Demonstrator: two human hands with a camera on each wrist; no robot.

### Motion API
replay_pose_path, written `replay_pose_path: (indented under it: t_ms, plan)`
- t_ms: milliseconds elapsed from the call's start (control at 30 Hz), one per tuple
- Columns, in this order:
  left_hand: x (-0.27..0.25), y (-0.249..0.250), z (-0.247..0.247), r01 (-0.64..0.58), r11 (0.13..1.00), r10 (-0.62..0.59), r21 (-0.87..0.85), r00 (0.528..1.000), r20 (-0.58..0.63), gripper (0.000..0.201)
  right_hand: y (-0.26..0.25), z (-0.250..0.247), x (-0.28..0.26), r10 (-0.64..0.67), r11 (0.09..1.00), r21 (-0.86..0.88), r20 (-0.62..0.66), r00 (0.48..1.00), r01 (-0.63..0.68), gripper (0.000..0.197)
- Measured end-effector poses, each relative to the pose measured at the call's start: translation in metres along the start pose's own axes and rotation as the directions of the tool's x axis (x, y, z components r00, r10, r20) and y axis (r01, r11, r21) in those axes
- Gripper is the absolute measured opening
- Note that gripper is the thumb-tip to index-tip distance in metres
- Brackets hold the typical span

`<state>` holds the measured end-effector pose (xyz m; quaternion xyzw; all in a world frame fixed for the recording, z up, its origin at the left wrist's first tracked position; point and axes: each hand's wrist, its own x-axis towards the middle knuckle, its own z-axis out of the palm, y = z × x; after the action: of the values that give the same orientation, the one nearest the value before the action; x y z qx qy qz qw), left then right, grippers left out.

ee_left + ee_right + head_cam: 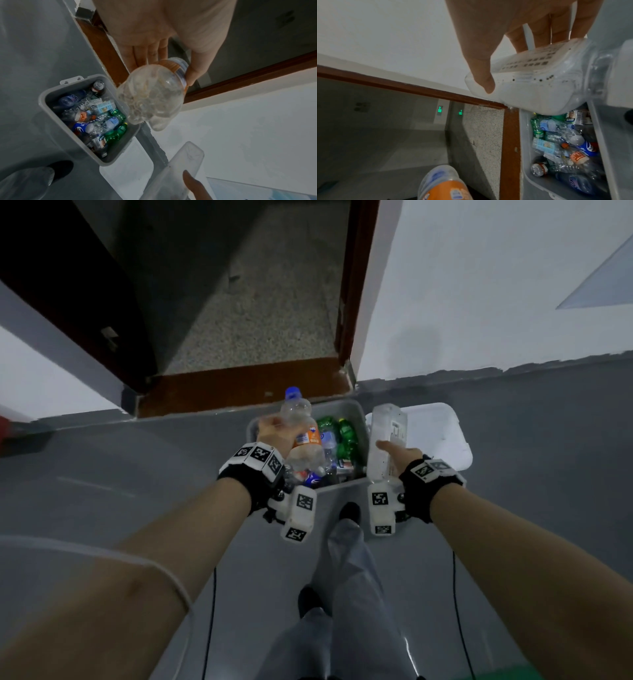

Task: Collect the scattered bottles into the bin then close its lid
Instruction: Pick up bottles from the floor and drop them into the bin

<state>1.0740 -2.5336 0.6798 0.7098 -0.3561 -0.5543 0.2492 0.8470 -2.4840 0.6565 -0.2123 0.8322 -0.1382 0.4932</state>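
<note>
My left hand point(274, 431) grips a clear bottle with an orange label and blue cap point(301, 436), held over the left side of the grey bin point(346, 405). In the left wrist view the thumb and fingers point(193, 73) wrap this bottle point(150, 98) near its label. My right hand point(402, 455) grips a squarish clear bottle with a white label point(387, 440) over the bin's right edge; in the right wrist view the thumb point(482, 77) presses on it point(530, 83). The bin point(42, 97) holds several green, blue and clear bottles point(565, 142).
The bin's white lid point(435, 433) lies open on the floor to the right of the bin. A brown door threshold point(239, 386) and an open doorway stand just behind it. A white wall point(479, 302) rises at right. My legs and dark shoes point(349, 511) stand right before the bin.
</note>
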Motion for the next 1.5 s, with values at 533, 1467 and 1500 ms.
replay_pose_path:
  t_ms: [533, 1467, 1500]
  plan:
    - [0.238, -0.048, 0.084, 0.232, 0.972, -0.232, -0.03, 0.972, -0.018, 0.055, -0.088, 0.079, 0.249, 0.155, 0.977, -0.161, 0.06, 0.986, -0.143, 0.086]
    - [0.265, -0.104, -0.001, 0.451, 0.893, -0.451, 0.004, 0.892, 0.034, 0.047, -0.124, 0.25, 0.201, 0.155, 0.987, -0.045, 0.492, 0.857, -0.152, 0.014]
    - [0.268, -0.108, -0.007, 0.443, 0.896, -0.443, -0.015, 0.896, 0.019, 0.056, -0.127, 0.254, 0.2, 0.157, 0.987, -0.05, 0.491, 0.857, -0.152, 0.019]
